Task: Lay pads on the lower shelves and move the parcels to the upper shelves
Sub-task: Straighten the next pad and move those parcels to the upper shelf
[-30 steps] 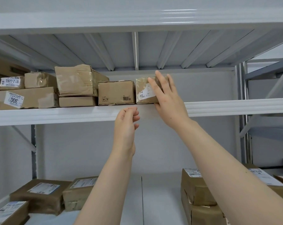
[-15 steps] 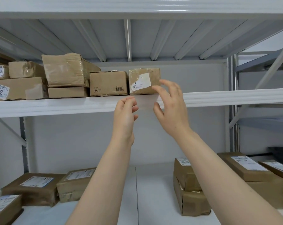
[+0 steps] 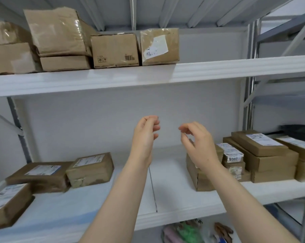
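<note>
Left of the seam [image 3: 152, 188]: nearest taped parcel [image 3: 90, 170] sits on the lower shelf [image 3: 174, 199], with two more further left, all waiting to go up.
Left hand [image 3: 144, 135]: in the air just left of the seam, fingers loosely curled, holding nothing.
High above the seam: the white-labelled parcel [image 3: 159, 47] ends the row on the upper shelf [image 3: 218, 69].
Right hand [image 3: 199, 146]: just right of the seam, loose too, empty.
Box stack [image 3: 192, 172]: just right of the seam, partly behind your right hand.
Handling: it looks light and stiff to me, but the tape's probably slick, so grab the top box by two opposite sides, not the label.
</note>
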